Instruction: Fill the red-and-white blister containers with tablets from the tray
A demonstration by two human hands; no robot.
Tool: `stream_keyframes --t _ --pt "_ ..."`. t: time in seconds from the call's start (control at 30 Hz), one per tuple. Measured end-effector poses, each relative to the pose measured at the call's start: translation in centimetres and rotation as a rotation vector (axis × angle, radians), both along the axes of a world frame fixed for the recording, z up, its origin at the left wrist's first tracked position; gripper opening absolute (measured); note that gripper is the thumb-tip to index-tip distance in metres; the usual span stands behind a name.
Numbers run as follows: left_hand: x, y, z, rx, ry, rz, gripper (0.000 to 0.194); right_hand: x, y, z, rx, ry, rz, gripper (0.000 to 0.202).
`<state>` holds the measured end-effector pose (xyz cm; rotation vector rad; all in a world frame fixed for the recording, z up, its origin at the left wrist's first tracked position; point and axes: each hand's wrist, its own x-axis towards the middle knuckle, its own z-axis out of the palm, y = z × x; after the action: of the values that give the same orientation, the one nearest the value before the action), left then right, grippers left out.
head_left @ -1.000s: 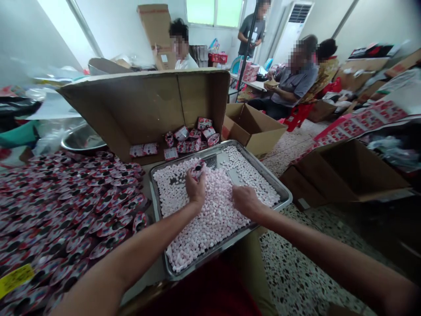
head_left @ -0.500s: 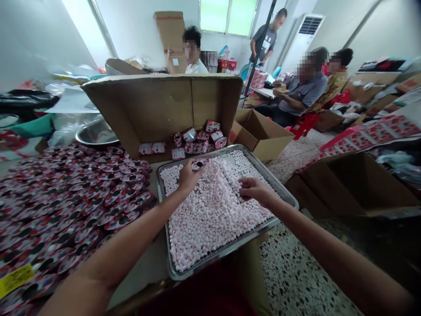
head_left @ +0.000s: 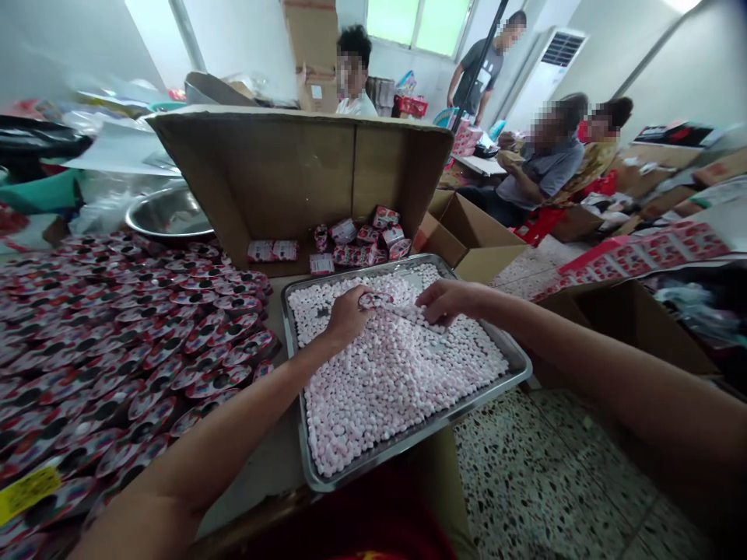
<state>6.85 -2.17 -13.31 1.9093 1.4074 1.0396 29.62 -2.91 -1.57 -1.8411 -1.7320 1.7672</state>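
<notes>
A metal tray holds a wide layer of small, round, white-pink pellets, heaped toward the middle. My left hand is closed around a small red-and-white printed box, held low over the heap at the tray's far half. Just right of that box, my right hand has its thumb and fingers curled together at pellet level, with pellets at the fingertips. To the left stand many similar printed boxes with dark openings on top, packed in rows.
Behind the tray, a large cardboard box lies with its opening toward me, several printed packs inside. A steel bowl stands at back left. Open cartons are on the right. Several people sit or stand farther back.
My right hand has moved up and left across the pellets, closer to the box. My left hand has shifted slightly right with the box, now tilted. The camera view has shifted a little.
</notes>
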Motion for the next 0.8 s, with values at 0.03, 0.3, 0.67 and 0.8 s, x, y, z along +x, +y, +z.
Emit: stream_keyframes --t 0.03,0.3,0.67,0.8 --pt "0.0 0.0 0.0 -0.002 0.001 -0.009 0.033 -0.1 0.5 0.7 -0.016 -0.025 0.026 0.025" --pt "0.3 -0.1 0.3 -0.051 -0.048 -0.028 0.035 -1.0 1.4 4.0 -0.066 -0.104 0.102 0.019" --pt "0.9 0.2 -1.0 -0.159 -0.241 0.136 0.041 5.0 -0.8 1.0 0.358 -0.447 0.104 0.028" --pt "2.4 0.5 -2.1 -0.091 -0.333 0.320 0.040 6.0 -0.5 -5.6 0.702 -0.953 0.199 0.028"
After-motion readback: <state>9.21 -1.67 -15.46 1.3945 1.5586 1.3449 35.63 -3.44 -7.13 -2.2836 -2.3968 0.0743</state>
